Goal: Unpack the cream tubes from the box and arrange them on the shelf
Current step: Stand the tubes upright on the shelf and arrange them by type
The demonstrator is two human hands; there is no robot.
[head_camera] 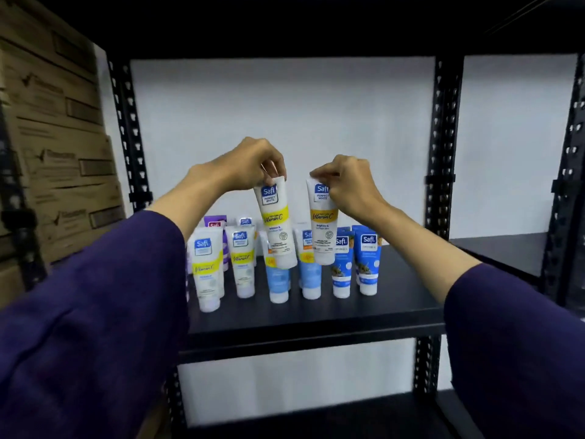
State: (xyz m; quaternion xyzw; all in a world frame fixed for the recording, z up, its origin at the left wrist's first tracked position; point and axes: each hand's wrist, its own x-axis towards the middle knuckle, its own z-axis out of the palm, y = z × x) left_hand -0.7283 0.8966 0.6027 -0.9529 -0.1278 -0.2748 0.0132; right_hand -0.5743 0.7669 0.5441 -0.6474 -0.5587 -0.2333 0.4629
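My left hand (pixel 250 163) pinches the top end of a white cream tube with a yellow band (pixel 277 226), which hangs cap down above the black shelf (pixel 316 312). My right hand (pixel 348 185) pinches the top of a second white tube with an orange-yellow band (pixel 323 229), held the same way just to the right. Both tubes hang in the air in front of several tubes standing cap down on the shelf: white and yellow ones (pixel 207 270) at the left, pale blue ones (pixel 278 283) in the middle, darker blue ones (pixel 368 264) at the right. No box is in view.
Stacked brown cartons (pixel 57 147) fill the left side beside the rack. Black perforated uprights (pixel 443 147) frame the shelf, with a white wall behind. A purple carton (pixel 215 221) stands behind the left tubes. Bare shelf surface lies right of the blue tubes, and a lower shelf is below.
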